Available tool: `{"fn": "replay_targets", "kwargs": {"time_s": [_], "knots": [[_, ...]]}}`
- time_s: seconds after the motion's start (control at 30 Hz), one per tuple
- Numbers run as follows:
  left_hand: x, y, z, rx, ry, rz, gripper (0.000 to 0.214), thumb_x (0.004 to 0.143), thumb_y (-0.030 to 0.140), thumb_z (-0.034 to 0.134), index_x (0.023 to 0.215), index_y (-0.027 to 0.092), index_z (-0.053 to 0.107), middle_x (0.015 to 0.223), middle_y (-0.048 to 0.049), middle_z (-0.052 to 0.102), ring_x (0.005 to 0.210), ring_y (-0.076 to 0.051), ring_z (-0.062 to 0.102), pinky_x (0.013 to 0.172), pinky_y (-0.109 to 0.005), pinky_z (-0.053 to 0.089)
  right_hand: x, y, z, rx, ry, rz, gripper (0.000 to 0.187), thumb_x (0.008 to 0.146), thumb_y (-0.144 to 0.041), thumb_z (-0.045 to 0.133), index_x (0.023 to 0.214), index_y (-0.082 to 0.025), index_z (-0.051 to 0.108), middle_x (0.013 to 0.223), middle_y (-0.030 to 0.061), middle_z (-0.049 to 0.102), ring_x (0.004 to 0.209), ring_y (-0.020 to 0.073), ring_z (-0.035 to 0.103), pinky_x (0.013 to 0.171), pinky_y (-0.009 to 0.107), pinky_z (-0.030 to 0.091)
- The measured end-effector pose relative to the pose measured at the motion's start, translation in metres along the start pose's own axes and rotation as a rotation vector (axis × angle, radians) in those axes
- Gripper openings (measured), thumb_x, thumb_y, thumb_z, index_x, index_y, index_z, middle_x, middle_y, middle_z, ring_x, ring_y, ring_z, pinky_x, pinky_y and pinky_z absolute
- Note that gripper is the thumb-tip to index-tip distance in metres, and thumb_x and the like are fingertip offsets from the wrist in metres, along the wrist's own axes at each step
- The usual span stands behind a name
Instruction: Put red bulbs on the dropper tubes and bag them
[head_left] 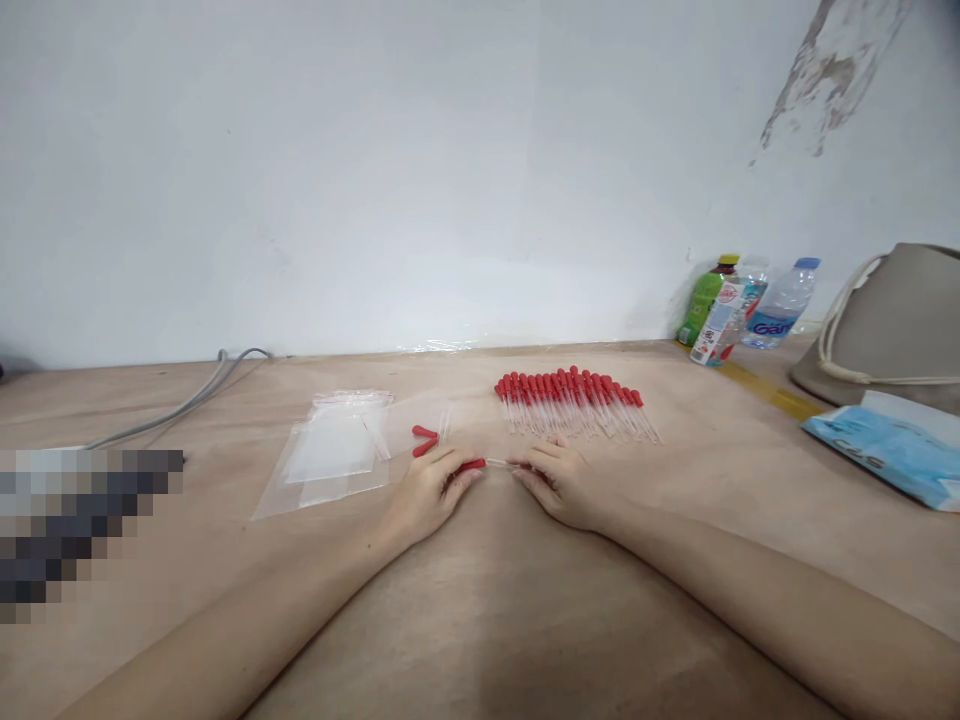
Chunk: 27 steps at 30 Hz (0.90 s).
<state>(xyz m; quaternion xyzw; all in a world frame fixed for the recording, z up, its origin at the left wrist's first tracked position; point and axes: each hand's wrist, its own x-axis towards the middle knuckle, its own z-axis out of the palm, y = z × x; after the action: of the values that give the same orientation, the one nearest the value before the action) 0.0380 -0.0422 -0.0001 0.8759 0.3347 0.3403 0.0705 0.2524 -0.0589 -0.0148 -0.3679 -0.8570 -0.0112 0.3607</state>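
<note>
My left hand (433, 490) pinches a red rubber dropper bulb (472, 464). Facing it, my right hand (559, 480) grips a thin clear dropper tube (498, 462), whose left end meets the mouth of the bulb. How far the tube sits inside cannot be made out. Just beyond my left hand lie two loose red bulbs (424, 432) and a few clear tubes (445, 422). Behind my right hand, a row of several droppers (574, 395) rests with red bulbs toward the wall and clear tips toward me.
Clear plastic bags (330, 450) lie to the left, near a grey cable (180, 415). At the back right stand a green bottle (701, 305), a carton (716, 320) and a water bottle (784, 300). A blue tissue pack (885, 450) and a grey bag (892, 320) are farther right.
</note>
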Motion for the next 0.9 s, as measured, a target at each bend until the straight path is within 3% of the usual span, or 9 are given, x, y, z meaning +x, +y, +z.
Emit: {"fn": "replay_targets", "kwargs": {"time_s": [0.33,0.57,0.9], "knots": [[0.000,0.000,0.001,-0.001,0.009,-0.023,0.017,0.083,0.025,0.047,0.094,0.020,0.059,0.082,-0.0011,0.063,0.068,-0.012,0.055,0.063,-0.024,0.044,0.001,-0.006,0.001,-0.014,0.078,-0.001,0.017,0.083,-0.022,0.044,0.091,-0.017,0.058,0.074,0.0023,0.062,0.059,0.0103,0.049,0.070,0.030,0.030],[-0.001,0.001,0.000,-0.054,0.028,-0.033,0.018,0.083,0.029,0.047,0.088,0.019,0.060,0.076,-0.0010,0.062,0.064,-0.011,0.054,0.060,-0.023,0.043,0.001,-0.005,0.003,0.048,0.027,-0.038,0.017,0.083,-0.023,0.045,0.092,-0.018,0.059,0.072,0.0013,0.062,0.062,0.0102,0.051,0.071,0.030,0.029],[-0.002,-0.001,-0.005,-0.120,-0.157,0.057,0.021,0.085,0.029,0.043,0.089,0.018,0.061,0.078,-0.0022,0.064,0.069,-0.012,0.057,0.063,-0.024,0.043,0.007,0.001,-0.009,0.101,-0.179,-0.005,0.016,0.084,-0.025,0.047,0.091,-0.023,0.062,0.078,-0.0009,0.064,0.064,0.0097,0.053,0.074,0.031,0.025]]}}
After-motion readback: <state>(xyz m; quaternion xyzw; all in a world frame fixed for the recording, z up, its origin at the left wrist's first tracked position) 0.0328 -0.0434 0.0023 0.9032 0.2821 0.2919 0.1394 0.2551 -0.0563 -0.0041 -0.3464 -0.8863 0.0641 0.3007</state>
